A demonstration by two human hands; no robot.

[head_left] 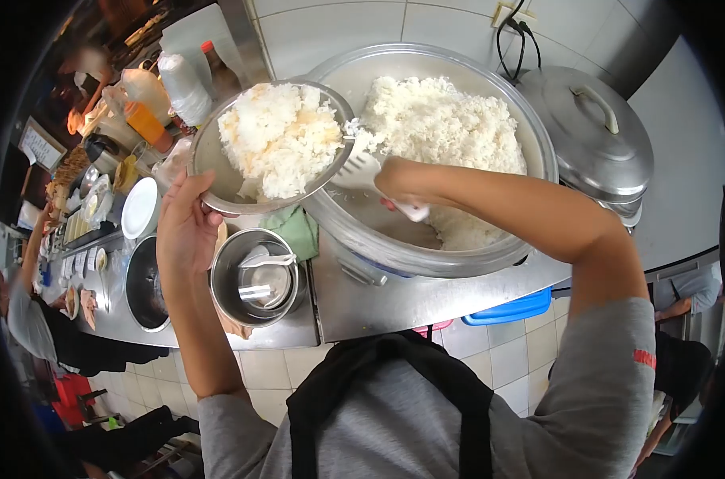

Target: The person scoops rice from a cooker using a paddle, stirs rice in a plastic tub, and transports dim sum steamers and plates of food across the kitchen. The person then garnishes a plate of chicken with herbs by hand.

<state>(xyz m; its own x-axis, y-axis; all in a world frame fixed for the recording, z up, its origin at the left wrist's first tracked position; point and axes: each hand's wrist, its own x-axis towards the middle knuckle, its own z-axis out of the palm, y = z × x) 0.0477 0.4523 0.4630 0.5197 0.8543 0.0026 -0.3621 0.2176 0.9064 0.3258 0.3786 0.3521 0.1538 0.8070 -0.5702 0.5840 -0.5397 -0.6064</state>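
Note:
Tilted in my left hand [188,214] is a metal bowl [219,172] heaped with white rice [281,140], my thumb and fingers on its lower left rim. My right hand [402,190] is closed round the handle of a white slotted paddle [356,170]. The paddle's head is between the bowl and a large metal pot [548,164], with some rice at its tip. A mound of rice [450,120] fills much of the pot. The bowl overlaps the pot's left rim in this view.
A lidded metal pot [594,144] stands right of the large one. Nearer me are a steel container [255,315] with scoops and a green cloth [295,230]. Bottles [221,70], a white plate [141,207] and a dark pan [143,279] are left. Other people stand at both sides.

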